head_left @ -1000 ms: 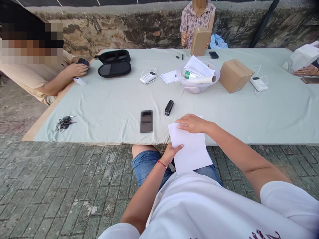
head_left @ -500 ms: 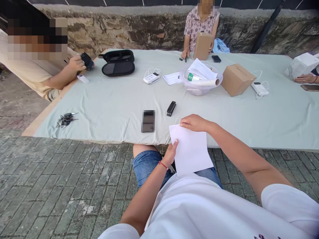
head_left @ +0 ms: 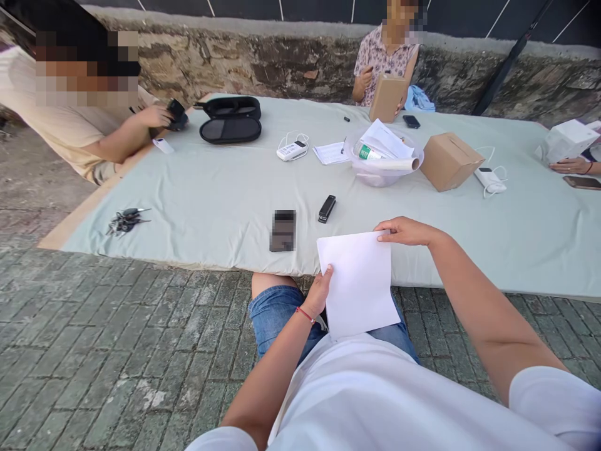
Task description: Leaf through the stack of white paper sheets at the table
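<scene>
The left hand keeps a grip on the white paper at its left edge, thumb on top; the right hand pinches the upper right corner. It spans the lap and worktop edge, though whether it touches the worktop is hard to tell.

A long table under pale green cloth stands over grey-green brick paving; behind it, dark tiles top a mottled brown stone wall.
</scene>
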Motion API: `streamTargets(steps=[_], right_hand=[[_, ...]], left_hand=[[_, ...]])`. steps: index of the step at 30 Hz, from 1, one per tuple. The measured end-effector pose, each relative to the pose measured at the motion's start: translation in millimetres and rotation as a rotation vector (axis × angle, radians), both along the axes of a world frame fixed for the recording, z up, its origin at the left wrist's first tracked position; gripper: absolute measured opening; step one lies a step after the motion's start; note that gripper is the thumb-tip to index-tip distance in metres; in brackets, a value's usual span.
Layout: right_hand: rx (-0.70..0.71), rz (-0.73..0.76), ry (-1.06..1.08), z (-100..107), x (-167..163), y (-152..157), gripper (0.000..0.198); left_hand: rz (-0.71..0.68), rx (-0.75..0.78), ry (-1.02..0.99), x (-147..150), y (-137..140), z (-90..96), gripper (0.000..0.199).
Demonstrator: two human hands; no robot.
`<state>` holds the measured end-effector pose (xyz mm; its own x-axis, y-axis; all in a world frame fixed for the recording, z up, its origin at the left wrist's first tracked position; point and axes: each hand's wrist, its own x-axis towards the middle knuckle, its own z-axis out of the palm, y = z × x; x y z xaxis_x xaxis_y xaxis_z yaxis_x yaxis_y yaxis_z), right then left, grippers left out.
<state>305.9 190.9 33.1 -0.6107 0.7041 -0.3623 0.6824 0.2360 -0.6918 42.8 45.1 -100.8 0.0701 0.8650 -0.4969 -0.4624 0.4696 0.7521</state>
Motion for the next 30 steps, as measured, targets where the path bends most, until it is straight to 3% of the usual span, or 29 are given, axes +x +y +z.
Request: streamTargets(steps=[3,7,11,15,20,23,27,30], right_hand=[[0.001,-0.11,0.115,-23.6,6.6,-0.3,0.048],[0.047,-0.099,0.001,-44.6,6.3,1.9,0.046],[0.232,-0.086,-0.141,-42.8,-11.0,4.6,0.042],[0.483,0.007,0.022,-35.5,-49.5,-0.6,0.05],[0.408,0.276,0.057,-37.1,-86.4,-10.3,0.053],[0.446,0.209,0.044,-40.1,-94.2,-15.4,0.053],[0.354,0.287,0.022,-42.1,-97.9,-20.8,0.047],[0.389,0.167,0.039,-43.0,-99.9,-19.0,0.047]], left_hand=[[-0.039,-0.039,-0.001,1.0,4.4,-4.3,0.054],[-0.071,-0.039,-0.019,2.7,8.2,-5.6,0.056],[-0.129,0.028,0.045,5.2,8.4,0.0,0.058],[-0.185,0.055,0.1,9.1,7.9,4.2,0.062],[-0.207,0.076,0.11,11.1,7.5,4.2,0.065],[-0.196,0.091,0.103,11.3,7.1,2.2,0.064],[-0.2,0.121,0.118,11.6,7.0,-0.4,0.063],[-0.214,0.145,0.172,11.4,6.6,0.5,0.061]])
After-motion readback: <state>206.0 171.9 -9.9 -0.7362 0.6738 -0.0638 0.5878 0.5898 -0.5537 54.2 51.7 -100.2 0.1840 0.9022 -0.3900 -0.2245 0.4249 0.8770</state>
